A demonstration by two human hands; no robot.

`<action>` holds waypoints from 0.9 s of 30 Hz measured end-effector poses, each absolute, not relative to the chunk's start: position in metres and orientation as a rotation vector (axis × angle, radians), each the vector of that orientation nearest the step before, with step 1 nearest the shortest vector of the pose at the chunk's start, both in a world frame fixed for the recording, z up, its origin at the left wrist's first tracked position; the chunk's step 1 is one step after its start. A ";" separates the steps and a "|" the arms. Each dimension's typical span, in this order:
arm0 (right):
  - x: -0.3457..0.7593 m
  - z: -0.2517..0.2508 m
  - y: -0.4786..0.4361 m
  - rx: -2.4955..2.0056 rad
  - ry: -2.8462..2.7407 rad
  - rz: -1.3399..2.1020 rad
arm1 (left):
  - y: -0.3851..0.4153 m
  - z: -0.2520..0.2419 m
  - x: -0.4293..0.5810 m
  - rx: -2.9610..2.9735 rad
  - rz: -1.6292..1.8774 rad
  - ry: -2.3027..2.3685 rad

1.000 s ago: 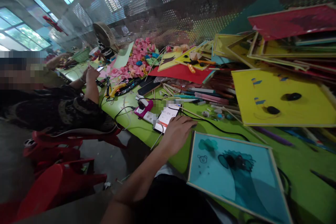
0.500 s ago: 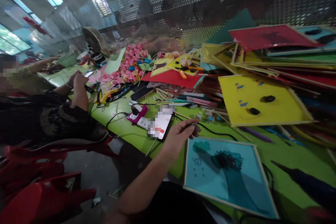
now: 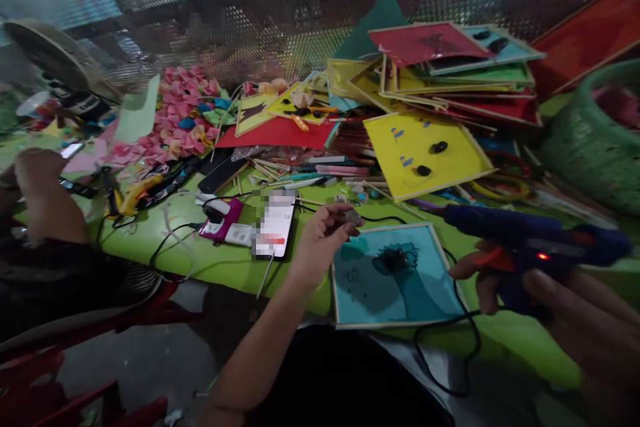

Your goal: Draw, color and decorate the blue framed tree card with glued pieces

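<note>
Between its thumb and fingertips my left hand (image 3: 323,240) pinches a small grey stone (image 3: 355,217), above the upper left corner of a blue framed picture (image 3: 425,293). That picture lies on the green table and carries a dark tree-like shape and small drawn marks. My right hand (image 3: 560,307) is wrapped round the handle of a dark blue hot glue gun (image 3: 530,240), a finger at its orange trigger. A red light glows on the gun's side. Its nozzle points left, over the table beyond the picture, and its black cord loops down past the picture's right edge.
A phone (image 3: 276,223) and a magenta power strip (image 3: 223,220) lie left of my left hand. Behind are a yellow framed picture (image 3: 425,153), stacked frames (image 3: 450,80) and pink paper pieces (image 3: 185,100). A green pot (image 3: 595,140) stands right. Another person's hand (image 3: 45,180) is far left.
My view has swung to the right. My right hand and the whole glue gun have come up into view, the gun raised over the table. My left hand still pinches the stone.
</note>
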State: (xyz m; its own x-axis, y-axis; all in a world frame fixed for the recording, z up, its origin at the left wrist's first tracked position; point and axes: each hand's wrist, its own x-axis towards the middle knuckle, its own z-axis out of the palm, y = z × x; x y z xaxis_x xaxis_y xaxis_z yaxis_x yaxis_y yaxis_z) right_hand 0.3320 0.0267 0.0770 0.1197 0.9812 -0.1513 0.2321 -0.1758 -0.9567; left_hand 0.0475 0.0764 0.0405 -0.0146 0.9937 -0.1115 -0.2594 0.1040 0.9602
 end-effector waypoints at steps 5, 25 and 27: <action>0.324 0.094 0.065 -1.384 -1.298 1.309 | 0.086 0.039 0.049 0.909 1.264 1.056; 0.322 0.057 0.083 -1.657 -1.414 1.506 | 0.073 0.030 0.050 0.978 1.192 1.218; 0.321 0.057 0.082 -1.703 -1.385 1.503 | 0.073 0.030 0.051 0.989 1.183 1.224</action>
